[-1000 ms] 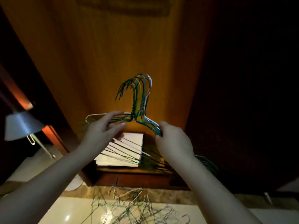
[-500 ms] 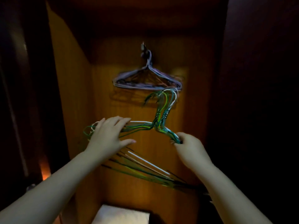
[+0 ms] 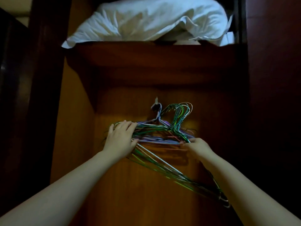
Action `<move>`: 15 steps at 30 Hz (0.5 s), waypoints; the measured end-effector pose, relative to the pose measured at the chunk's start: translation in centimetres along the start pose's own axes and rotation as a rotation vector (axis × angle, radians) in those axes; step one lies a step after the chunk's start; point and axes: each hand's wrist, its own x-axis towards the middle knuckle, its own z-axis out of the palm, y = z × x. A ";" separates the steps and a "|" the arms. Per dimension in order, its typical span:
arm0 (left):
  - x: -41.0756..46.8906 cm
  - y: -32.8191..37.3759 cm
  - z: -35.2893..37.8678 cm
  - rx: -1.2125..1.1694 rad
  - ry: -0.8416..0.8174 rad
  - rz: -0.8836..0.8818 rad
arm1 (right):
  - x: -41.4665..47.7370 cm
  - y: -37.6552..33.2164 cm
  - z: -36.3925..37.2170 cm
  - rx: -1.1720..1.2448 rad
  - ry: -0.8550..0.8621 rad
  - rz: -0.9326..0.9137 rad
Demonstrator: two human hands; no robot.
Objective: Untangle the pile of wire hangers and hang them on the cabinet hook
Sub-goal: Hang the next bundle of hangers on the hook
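A bundle of green wire hangers (image 3: 176, 121) is held up inside the wooden cabinet, its hook ends just right of the cabinet hook (image 3: 156, 101). Purple hangers (image 3: 156, 139) hang from that hook, behind the green ones. My left hand (image 3: 119, 138) grips the left shoulder of the bundle, fingers over the top wires and thumb under. My right hand (image 3: 196, 146) pinches the right shoulder of the bundle. The bundle's lower bars (image 3: 164, 165) slant down to the right past my right forearm.
A shelf (image 3: 146, 51) spans the cabinet above the hook, with a white pillow (image 3: 151, 20) lying on it. Dark cabinet walls stand close at left (image 3: 45, 95) and right (image 3: 268, 95). The orange back panel (image 3: 130, 193) runs down below the hangers.
My view has tilted up, from the low shelf and floor pile to the hook and the upper shelf. Both hands raised the green bundle until its hooks came level with the cabinet hook.
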 end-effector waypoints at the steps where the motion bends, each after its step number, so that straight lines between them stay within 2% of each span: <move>1: 1.1 -0.3 0.7 -0.006 -0.001 -0.007 | 1.7 -0.1 0.2 -0.001 0.009 -0.005; 5: 5.4 -0.8 4.0 -0.023 -0.007 -0.034 | 8.6 -0.5 0.5 -0.047 0.001 -0.023; 11: 13.2 -2.2 9.2 -0.039 0.083 -0.068 | 19.1 -1.7 0.2 -0.135 0.040 -0.096; 15: 16.4 -3.4 11.0 -0.054 0.145 -0.051 | 23.3 -3.0 1.0 -0.258 -0.044 -0.171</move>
